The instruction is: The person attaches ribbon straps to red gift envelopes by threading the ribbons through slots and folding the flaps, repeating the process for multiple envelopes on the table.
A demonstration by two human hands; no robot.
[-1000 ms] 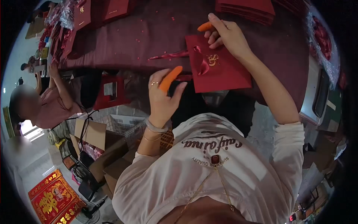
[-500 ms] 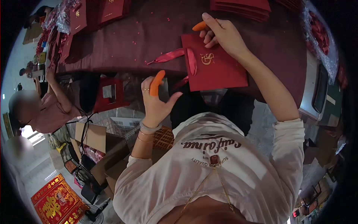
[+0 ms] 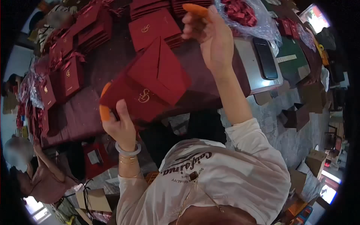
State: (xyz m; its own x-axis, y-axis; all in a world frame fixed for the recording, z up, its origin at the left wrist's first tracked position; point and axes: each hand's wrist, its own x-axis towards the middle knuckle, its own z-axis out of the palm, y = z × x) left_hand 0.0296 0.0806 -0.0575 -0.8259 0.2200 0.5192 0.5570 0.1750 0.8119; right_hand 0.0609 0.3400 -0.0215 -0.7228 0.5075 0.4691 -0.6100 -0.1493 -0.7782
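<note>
My left hand [image 3: 120,129] pinches the left edge of a red paper gift bag [image 3: 129,92], thumb on the near face and orange-covered fingers around the edge. The bag is tilted over the table, with a gold monogram on it and a pointed, folded flap [image 3: 161,71] facing up. Raised to the right of it is my right hand [image 3: 212,41], fingers loosely bent and apart, an orange cover on one finger. Nothing shows in that hand. Just left of it lies a stack of flat red bags [image 3: 153,28].
A dark red cloth covers the table [image 3: 202,80]. More red bags [image 3: 71,77] with ribbons stand at the left. Clear plastic with red ribbons [image 3: 240,13] lies at the back right, near a black phone-like object [image 3: 264,58]. Another person [image 3: 48,178] sits at the left.
The view has swung right. My left hand, empty before, now holds a red bag. My right hand has come away from the bag it was over and is raised.
</note>
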